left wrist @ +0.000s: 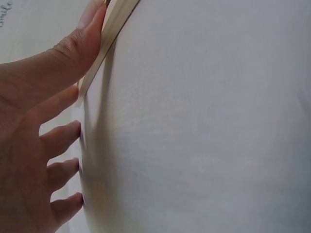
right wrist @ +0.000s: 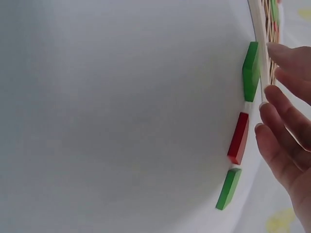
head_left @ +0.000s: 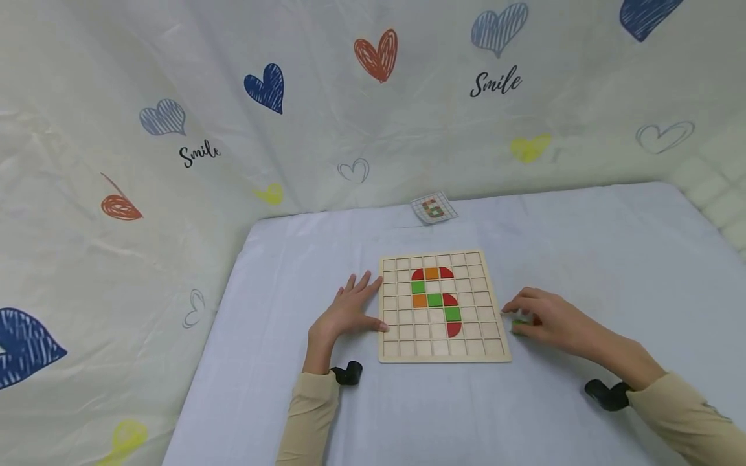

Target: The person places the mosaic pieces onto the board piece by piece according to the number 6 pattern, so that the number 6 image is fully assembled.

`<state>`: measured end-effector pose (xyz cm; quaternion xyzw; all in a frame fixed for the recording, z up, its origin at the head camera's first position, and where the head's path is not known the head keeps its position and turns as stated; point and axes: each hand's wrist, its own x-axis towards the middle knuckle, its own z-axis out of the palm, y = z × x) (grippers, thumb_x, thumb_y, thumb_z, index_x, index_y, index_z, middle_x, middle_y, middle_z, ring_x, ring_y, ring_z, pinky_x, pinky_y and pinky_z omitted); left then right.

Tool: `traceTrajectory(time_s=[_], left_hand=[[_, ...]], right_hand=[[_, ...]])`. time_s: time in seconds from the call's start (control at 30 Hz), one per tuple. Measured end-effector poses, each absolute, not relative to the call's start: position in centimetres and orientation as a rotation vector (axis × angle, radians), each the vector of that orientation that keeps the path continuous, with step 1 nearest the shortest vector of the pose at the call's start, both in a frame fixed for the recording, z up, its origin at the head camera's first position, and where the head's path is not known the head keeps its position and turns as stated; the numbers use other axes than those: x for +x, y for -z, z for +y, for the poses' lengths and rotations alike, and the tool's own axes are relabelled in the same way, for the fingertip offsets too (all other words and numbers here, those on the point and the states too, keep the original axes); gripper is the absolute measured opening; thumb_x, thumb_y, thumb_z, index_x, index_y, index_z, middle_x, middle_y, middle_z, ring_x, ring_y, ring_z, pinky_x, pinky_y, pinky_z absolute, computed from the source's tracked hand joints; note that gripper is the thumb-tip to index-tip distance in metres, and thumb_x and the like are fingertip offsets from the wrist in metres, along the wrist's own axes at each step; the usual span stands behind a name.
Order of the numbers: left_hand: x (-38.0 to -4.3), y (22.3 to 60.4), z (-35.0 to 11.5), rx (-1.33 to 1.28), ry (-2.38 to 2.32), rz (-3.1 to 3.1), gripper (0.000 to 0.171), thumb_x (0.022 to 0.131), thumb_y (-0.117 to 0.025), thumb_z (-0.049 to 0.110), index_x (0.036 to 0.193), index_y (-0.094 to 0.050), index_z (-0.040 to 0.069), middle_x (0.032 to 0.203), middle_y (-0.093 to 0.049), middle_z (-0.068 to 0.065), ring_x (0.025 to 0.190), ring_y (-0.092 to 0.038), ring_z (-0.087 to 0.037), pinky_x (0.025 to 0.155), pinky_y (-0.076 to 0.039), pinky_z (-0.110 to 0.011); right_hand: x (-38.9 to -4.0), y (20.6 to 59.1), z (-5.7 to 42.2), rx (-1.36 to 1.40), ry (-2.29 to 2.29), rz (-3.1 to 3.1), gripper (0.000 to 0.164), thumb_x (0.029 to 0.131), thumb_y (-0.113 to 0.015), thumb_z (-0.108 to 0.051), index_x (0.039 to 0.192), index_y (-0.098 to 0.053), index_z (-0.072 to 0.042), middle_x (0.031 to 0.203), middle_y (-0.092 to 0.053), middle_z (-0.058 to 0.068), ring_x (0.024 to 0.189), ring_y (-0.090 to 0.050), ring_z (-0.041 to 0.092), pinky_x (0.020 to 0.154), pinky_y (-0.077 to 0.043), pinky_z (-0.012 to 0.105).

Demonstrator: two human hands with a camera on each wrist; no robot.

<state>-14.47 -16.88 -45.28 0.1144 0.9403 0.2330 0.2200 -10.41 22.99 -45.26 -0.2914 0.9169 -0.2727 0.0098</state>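
Observation:
A wooden grid board (head_left: 489, 349) lies on the white cloth, bearing red rounded tiles, orange squares and green squares (head_left: 452, 314) in a curved pattern. My left hand (head_left: 346, 310) spreads along its left edge, the thumb over the rim and the fingers extended. Beyond the right edge, my right hand (head_left: 544, 317) hovers low with loosely bent fingers, a green tile (head_left: 519, 323) partly hidden beneath it. In the right wrist view a green tile (right wrist: 250, 73), a red tile (right wrist: 238, 138) and another green tile (right wrist: 228, 189) lie in a row beside the fingers.
A small pattern card (head_left: 434, 208) with a similar coloured figure lies at the table's back edge. Behind it hangs a pale curtain (head_left: 315, 129) printed with hearts and lettering. Black wrist cameras (head_left: 348, 373) sit at both cuffs.

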Motion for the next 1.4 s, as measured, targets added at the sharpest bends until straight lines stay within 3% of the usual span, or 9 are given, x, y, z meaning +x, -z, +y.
traceTrajectory(time_s=[0.27,0.47,0.77,1.07,1.4], left_hand=[[-14.5,45.2,-17.0,0.311,-0.655,2.601,0.106,0.080,-0.088,0.043,0.165,-0.026,0.026,0.174,-0.010,-0.002,0.161,0.003,-0.033,0.131,-0.005,-0.054],[-14.6,45.4,-17.0,0.314,-0.650,2.601,0.106,0.080,-0.088,0.043,0.165,-0.027,0.026,0.174,-0.010,-0.002,0.161,0.002,-0.034,0.130,-0.005,-0.054],[-14.6,45.4,-16.9,0.314,-0.649,2.601,0.105,0.080,-0.087,0.044,0.164,-0.027,0.027,0.174,-0.010,0.000,0.161,0.003,-0.032,0.131,-0.004,-0.053],[-14.6,45.5,-17.0,0.319,-0.649,2.595,0.105,0.080,-0.087,0.044,0.164,-0.028,0.028,0.174,-0.011,0.000,0.161,0.003,-0.032,0.131,-0.004,-0.053],[-14.7,45.6,-17.1,0.315,-0.640,2.593,0.105,0.080,-0.087,0.045,0.165,-0.026,0.028,0.174,-0.010,0.001,0.161,0.004,-0.031,0.131,-0.003,-0.053]], right_hand=[[-10.3,45.6,23.5,-0.886,0.807,2.875,0.021,0.078,-0.087,-0.007,0.096,-0.077,-0.011,0.089,-0.058,-0.010,0.073,-0.046,0.001,0.060,-0.043,0.021],[-10.7,45.7,23.2,-0.921,0.864,2.812,0.025,0.076,-0.087,-0.001,0.092,-0.070,-0.011,0.086,-0.063,-0.010,0.073,-0.050,-0.001,0.060,-0.048,0.022],[-11.0,45.8,22.9,-1.003,0.943,2.834,0.027,0.075,-0.086,0.005,0.094,-0.076,-0.011,0.089,-0.075,-0.006,0.072,-0.053,-0.005,0.059,-0.052,0.020],[-10.9,45.2,21.8,-1.064,1.040,2.874,0.041,0.070,-0.085,0.013,0.106,-0.077,-0.005,0.099,-0.077,0.001,0.077,-0.066,0.005,0.065,-0.059,0.020],[-11.3,45.2,19.7,-1.007,1.097,2.755,0.039,0.075,-0.087,0.003,0.112,-0.075,-0.001,0.098,-0.077,-0.002,0.080,-0.067,0.001,0.070,-0.061,0.023]])
